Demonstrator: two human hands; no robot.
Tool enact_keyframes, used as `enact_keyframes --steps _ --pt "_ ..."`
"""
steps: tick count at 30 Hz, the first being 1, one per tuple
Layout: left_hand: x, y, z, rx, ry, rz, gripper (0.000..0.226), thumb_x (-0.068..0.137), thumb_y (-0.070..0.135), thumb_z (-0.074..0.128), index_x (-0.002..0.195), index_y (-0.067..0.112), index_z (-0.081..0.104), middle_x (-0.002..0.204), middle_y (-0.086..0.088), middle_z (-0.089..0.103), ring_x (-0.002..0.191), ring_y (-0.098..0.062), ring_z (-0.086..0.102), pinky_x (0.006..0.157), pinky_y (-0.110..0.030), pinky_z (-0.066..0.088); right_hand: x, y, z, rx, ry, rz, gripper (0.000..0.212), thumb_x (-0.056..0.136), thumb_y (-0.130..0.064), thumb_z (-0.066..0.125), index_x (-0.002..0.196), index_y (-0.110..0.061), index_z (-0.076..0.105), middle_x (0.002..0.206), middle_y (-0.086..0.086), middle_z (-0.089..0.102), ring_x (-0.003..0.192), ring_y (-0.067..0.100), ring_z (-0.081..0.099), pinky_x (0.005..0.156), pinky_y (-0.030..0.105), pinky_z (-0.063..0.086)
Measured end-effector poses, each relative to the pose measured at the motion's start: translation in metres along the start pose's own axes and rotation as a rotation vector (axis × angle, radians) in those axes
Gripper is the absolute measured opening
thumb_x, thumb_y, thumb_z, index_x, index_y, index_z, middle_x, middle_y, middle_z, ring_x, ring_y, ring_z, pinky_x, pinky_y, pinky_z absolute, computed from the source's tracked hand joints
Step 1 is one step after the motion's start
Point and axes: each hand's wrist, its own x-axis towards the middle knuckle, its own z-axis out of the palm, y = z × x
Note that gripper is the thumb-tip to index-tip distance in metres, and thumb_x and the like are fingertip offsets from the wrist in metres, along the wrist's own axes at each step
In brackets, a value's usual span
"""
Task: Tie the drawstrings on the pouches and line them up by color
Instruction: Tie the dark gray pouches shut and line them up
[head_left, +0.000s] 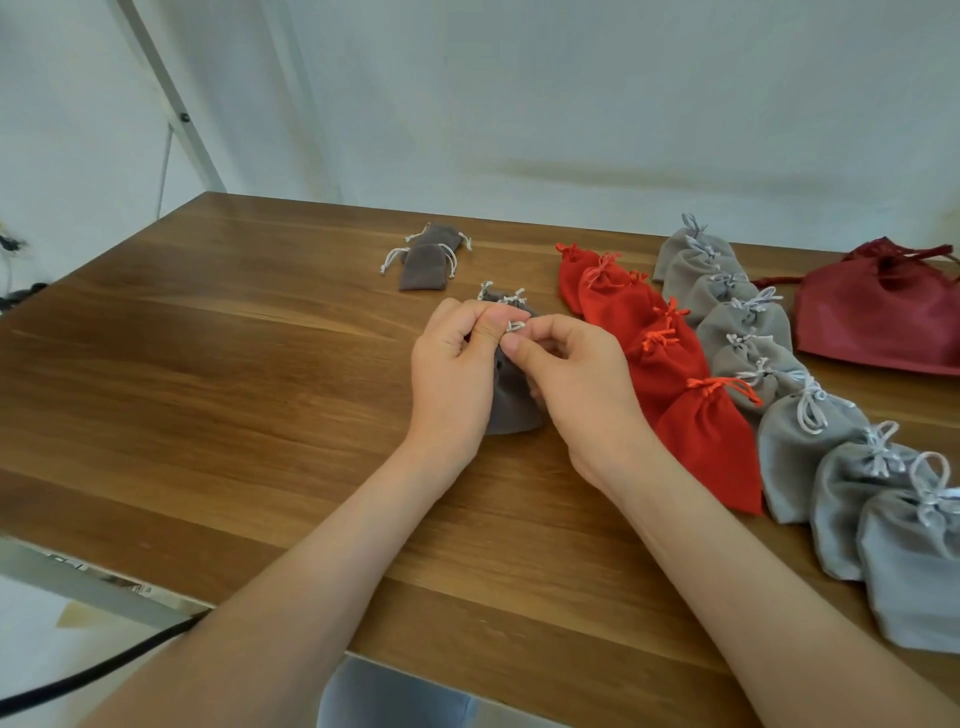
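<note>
Both my hands are curled in tight. My left hand (457, 364) and my right hand (576, 379) each pinch the pale drawstring (515, 326) at the neck of a taupe pouch (511, 400), which I hold just above the surface (208, 338), beside the red row (665, 364). I judge I'm mid-knot. The cord is thin and short, so it could slip from my fingertips and leave the knot slack. My right forearm lies near the red row and the grey row (779, 374) — a careless pull could nudge them crooked. Two untied taupe pouches (426, 260) wait farther back.
</note>
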Motion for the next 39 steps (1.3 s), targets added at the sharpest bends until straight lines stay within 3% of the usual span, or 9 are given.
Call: enact_keyframes --steps 4,7,13,15,17,22,28,34,39 --pt "0.002 -0.002 0.000 -0.067 -0.008 -0.047 0.028 0.094 0.009 0.053 0.078 0.026 0.070 0.090 -0.009 0.064 0.087 -0.012 0.062 0.082 -0.029 0.051 -0.001 0.000 0.000 -0.001 -0.069 -0.007 0.015 0.092 -0.014 0.059 0.087 -0.004 0.067 0.061 -0.010 0.056 0.050 -0.006 0.047 0.051 0.010 0.035" --pt "0.005 -0.002 0.000 -0.165 -0.044 -0.146 0.022 0.094 0.011 0.054 0.080 0.015 0.071 0.091 -0.012 0.067 0.090 -0.023 0.064 0.087 -0.043 0.052 0.001 -0.003 -0.005 0.049 -0.126 0.034 0.018 0.094 -0.013 0.055 0.092 0.001 0.066 0.060 -0.009 0.055 0.049 -0.005 0.046 0.050 0.010 0.035" --pt "0.009 0.002 -0.004 -0.385 -0.258 -0.290 0.028 0.094 0.012 0.053 0.074 0.016 0.072 0.078 -0.004 0.068 0.075 -0.015 0.064 0.071 -0.030 0.053 0.006 -0.003 -0.016 0.145 -0.246 0.099 0.018 0.097 -0.007 0.047 0.091 -0.005 0.063 0.084 0.014 0.059 0.080 0.023 0.051 0.069 0.031 0.042" --pt "0.011 0.001 -0.004 -0.405 -0.312 -0.313 0.025 0.093 0.010 0.053 0.076 0.013 0.071 0.076 -0.004 0.068 0.075 -0.014 0.063 0.073 -0.030 0.053 0.008 -0.001 -0.019 0.157 -0.275 0.123 0.019 0.098 -0.006 0.044 0.089 -0.006 0.061 0.089 0.016 0.060 0.085 0.026 0.052 0.076 0.037 0.041" --pt "0.014 0.000 -0.005 -0.408 -0.358 -0.317 0.021 0.092 0.010 0.054 0.080 0.011 0.070 0.080 -0.004 0.067 0.080 -0.015 0.062 0.081 -0.033 0.050 0.009 0.001 -0.022 0.175 -0.309 0.140 0.021 0.098 -0.007 0.043 0.087 -0.007 0.061 0.086 0.012 0.061 0.082 0.024 0.055 0.078 0.035 0.042" --pt "0.015 -0.001 -0.009 -0.358 -0.439 -0.274 0.011 0.085 0.012 0.059 0.086 0.010 0.070 0.083 0.000 0.069 0.086 -0.013 0.061 0.086 -0.028 0.047 0.010 0.002 -0.030 0.292 -0.368 0.229 0.025 0.098 -0.006 0.041 0.081 -0.006 0.059 0.068 0.002 0.059 0.061 0.009 0.054 0.061 0.021 0.043" --pt "0.015 0.003 -0.015 -0.220 -0.488 -0.224 0.011 0.088 0.001 0.059 0.089 0.007 0.068 0.083 0.004 0.071 0.084 -0.005 0.064 0.077 -0.016 0.047 0.010 0.003 -0.033 0.218 -0.363 0.289 0.029 0.099 -0.009 0.042 0.077 -0.011 0.061 0.067 0.001 0.057 0.060 0.011 0.050 0.060 0.024 0.039" --pt "0.013 0.003 -0.019 -0.100 -0.528 -0.148 0.009 0.087 0.001 0.062 0.085 0.008 0.066 0.086 0.002 0.072 0.083 -0.007 0.063 0.077 -0.018 0.049 0.009 -0.001 -0.036 -0.091 -0.321 0.203 0.029 0.100 -0.015 0.044 0.074 -0.015 0.058 0.068 0.002 0.055 0.062 0.012 0.048 0.061 0.027 0.037" --pt "0.011 0.001 -0.015 -0.147 -0.514 -0.131 0.011 0.087 -0.002 0.061 0.088 0.007 0.067 0.084 0.002 0.071 0.082 -0.007 0.063 0.077 -0.018 0.049 0.010 -0.002 -0.040 -0.162 -0.308 0.186 0.030 0.100 -0.018 0.044 0.075 -0.018 0.060 0.068 0.001 0.054 0.065 0.014 0.047 0.065 0.030 0.036"
